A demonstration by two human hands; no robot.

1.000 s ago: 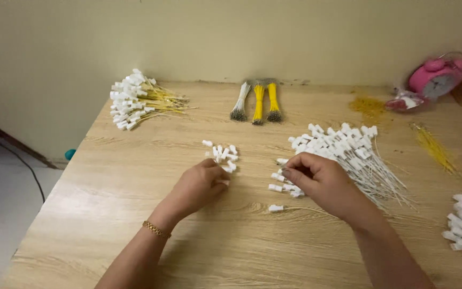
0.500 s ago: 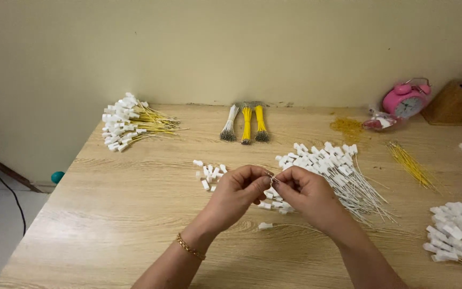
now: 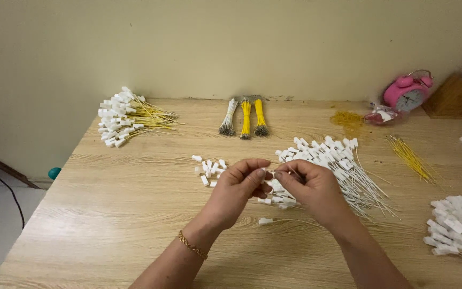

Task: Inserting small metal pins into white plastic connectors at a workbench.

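**White connectors, both hands pinched together at mid-table**

Wooden table (image 3: pixel 108 214) under you, and your two hands meet just above its middle. Your left hand (image 3: pixel 236 190) comes in from the lower left, wrist bent slightly up, a gold bracelet (image 3: pixel 191 245) on the forearm; thumb and forefinger are closed to a fine pinch, the other fingers curled loosely beneath. Your right hand (image 3: pixel 308 187) reaches in from the lower right, its thumb and forefinger also pinched shut, tips almost touching the left hand's. Between the two pinches you hold a small white piece and a thin wire; which hand holds which is too small to tell.

Directly behind your right hand lies the pile of white-capped wires (image 3: pixel 330 160), fanned out to the right. A few loose white connectors (image 3: pixel 209 168) sit just left of your left hand. One single capped wire (image 3: pixel 266 220) lies on the table below your hands.
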